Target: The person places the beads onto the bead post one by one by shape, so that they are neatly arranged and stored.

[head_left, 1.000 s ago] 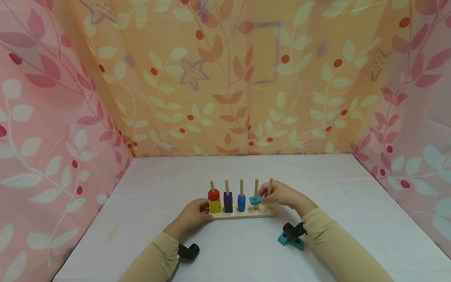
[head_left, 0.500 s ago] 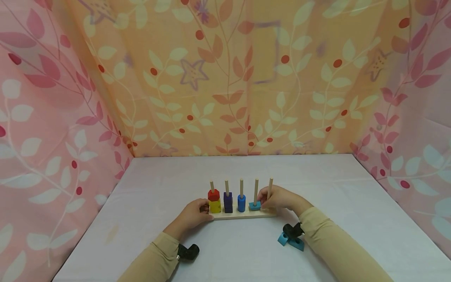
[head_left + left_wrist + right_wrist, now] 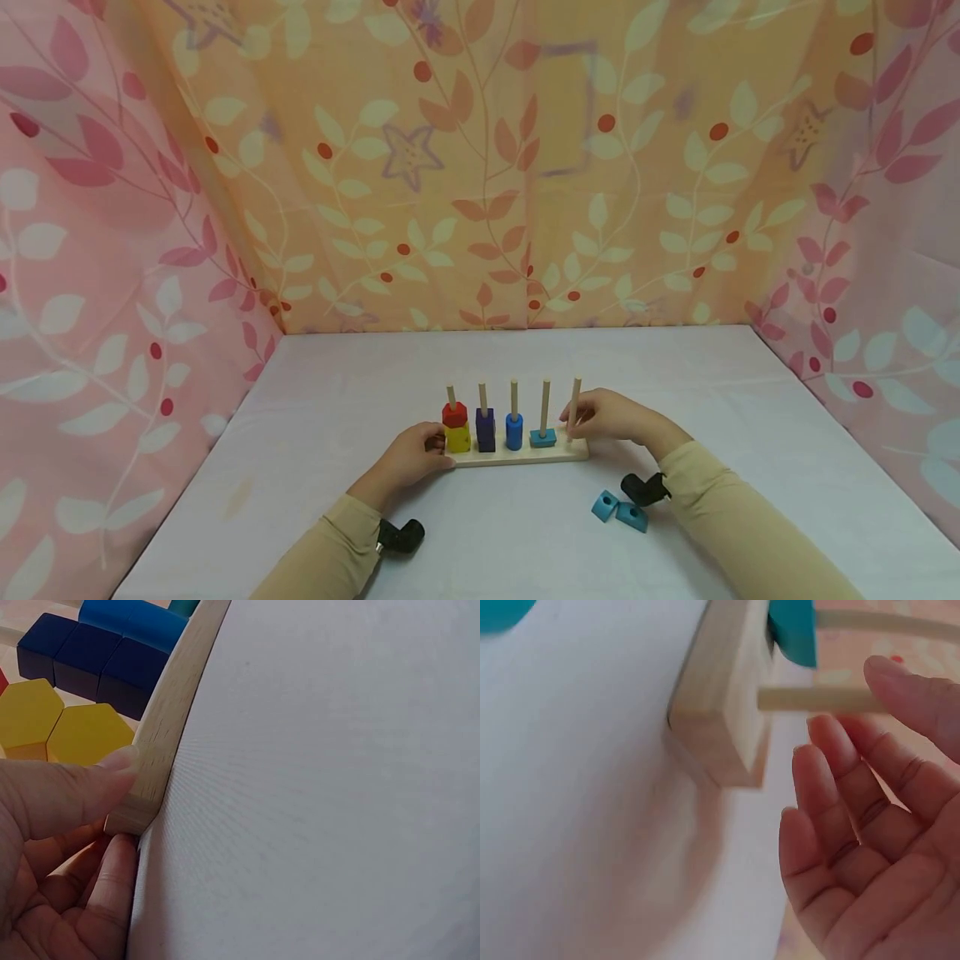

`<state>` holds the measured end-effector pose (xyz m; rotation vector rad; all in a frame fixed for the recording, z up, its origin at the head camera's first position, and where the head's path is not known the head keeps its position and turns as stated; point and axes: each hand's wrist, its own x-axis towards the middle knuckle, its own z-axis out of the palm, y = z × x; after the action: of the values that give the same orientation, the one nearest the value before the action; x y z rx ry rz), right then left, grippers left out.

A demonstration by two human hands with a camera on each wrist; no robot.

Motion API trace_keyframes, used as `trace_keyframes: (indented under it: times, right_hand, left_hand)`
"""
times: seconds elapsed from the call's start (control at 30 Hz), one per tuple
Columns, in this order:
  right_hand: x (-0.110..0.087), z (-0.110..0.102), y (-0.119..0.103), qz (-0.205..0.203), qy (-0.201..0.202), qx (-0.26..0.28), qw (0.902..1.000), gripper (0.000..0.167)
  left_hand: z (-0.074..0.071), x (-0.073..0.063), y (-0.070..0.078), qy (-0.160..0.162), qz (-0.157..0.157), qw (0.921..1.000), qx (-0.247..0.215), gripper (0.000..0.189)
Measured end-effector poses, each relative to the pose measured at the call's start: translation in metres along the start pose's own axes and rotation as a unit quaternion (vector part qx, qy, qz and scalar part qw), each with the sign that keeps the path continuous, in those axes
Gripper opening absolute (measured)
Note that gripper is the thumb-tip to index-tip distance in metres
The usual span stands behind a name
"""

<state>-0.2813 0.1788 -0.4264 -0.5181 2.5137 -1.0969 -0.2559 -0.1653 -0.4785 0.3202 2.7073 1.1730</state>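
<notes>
A wooden peg stacker point(image 3: 525, 457) with several upright pegs stands mid-table. My left hand point(image 3: 411, 454) grips the left end of its base, thumb point(image 3: 82, 791) on the top edge and fingers against the end. Yellow blocks point(image 3: 90, 733) with a red block point(image 3: 454, 415) above them fill the leftmost peg. Dark blue blocks point(image 3: 486, 431) and a blue cylinder stack point(image 3: 513, 433) follow, then one teal block point(image 3: 543, 438) low on the fourth peg. Fingers loosely bent and holding nothing, my right hand point(image 3: 617, 418) is beside the bare rightmost peg point(image 3: 810, 699).
Two loose teal blocks, one block point(image 3: 604, 505) beside the other block point(image 3: 632, 517), lie on the white-covered table point(image 3: 337, 367) near the right wrist camera point(image 3: 643, 489). Patterned curtains point(image 3: 480, 167) hang behind and at both sides.
The teal block has slid down the fourth peg onto the base. My right hand has let go of it and drawn back to the right. The left hand stays put.
</notes>
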Motion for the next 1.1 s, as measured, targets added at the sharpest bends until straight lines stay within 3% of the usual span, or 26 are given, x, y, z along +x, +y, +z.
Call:
trace_keyframes:
  times: [0.1,0.23,0.6,0.93,1.1]
  right_hand:
    - [-0.01,-0.008,0.005,-0.017,0.007,-0.007,0.9998,0.018]
    - [-0.027,-0.015,0.01,-0.01,0.005,0.002,0.9999,0.021]
    - [-0.072,-0.006,0.021,0.02,-0.058,0.026,0.9978,0.024]
    - [-0.09,0.005,0.033,-0.027,-0.105,0.02,0.9939,0.032]
    - [-0.092,0.011,0.034,-0.031,-0.098,-0.001,0.9947,0.032]
  left_hand:
    - [0.0,0.0,0.0,0.001,-0.001,1.0,0.001,0.044]
    - [0.0,0.0,0.0,-0.001,-0.001,1.0,-0.002,0.044]
    - [0.0,0.0,-0.001,-0.001,0.005,1.0,0.0,0.044]
    - [0.0,0.0,-0.001,-0.002,0.01,0.9999,0.004,0.042]
    - [0.001,-0.001,-0.002,0.001,0.01,0.9999,0.004,0.043]
